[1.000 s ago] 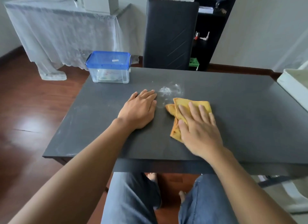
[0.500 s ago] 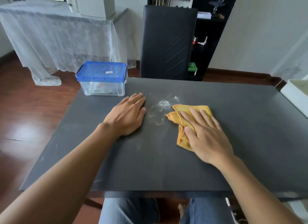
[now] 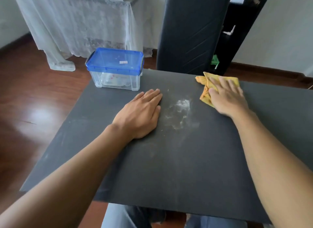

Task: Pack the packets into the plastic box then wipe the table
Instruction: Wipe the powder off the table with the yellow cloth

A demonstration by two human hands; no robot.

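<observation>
You are pressing a crumpled yellow cloth (image 3: 205, 90) onto the matte dark surface (image 3: 169, 160).

Your right hand (image 3: 227, 97) is lying flat on the cloth near the far edge, fingers spread wide; your left hand (image 3: 141, 114) is resting flat, fingers together, holding nothing. Between them, white powder (image 3: 181, 109) is smearing the surface. The clear plastic box (image 3: 116, 70), blue lid shut with an unreadable small label, is holding blurred packets (image 3: 115, 79).

1. The right hand (image 3: 227, 96) covers much of the yellow cloth (image 3: 205, 85); only its far and left folds show.
2. The plastic box (image 3: 115, 75) has something pale with red marks inside, too blurred through the clear wall to identify.
3. The small label on the blue lid (image 3: 123, 62) is unreadable.
4. The table (image 3: 169, 160) runs off the right edge.
5. Both forearms leave the bottom edge.
</observation>
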